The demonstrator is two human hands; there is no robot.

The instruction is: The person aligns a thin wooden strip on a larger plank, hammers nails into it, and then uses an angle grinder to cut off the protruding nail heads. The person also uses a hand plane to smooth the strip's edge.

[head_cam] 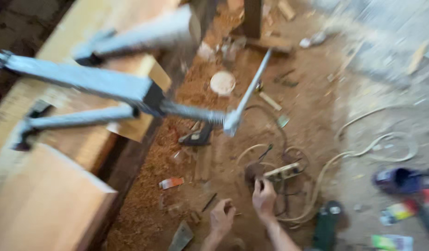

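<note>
Pale power strip [282, 172] just beyond right hand [264, 198].

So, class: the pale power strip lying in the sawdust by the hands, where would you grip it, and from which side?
Probably across the power strip long narrow body, at the bare middle, coming from above. It lies flat in sawdust, the right hand is already at its near end, and cables crowd the far end.

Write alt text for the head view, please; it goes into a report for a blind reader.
Blurred view down onto a sawdust-covered floor, where the person's right hand reaches to a pale power strip amid looping cables, the left hand just beside it. A large metal bar clamp grips wooden boards at left.
</note>
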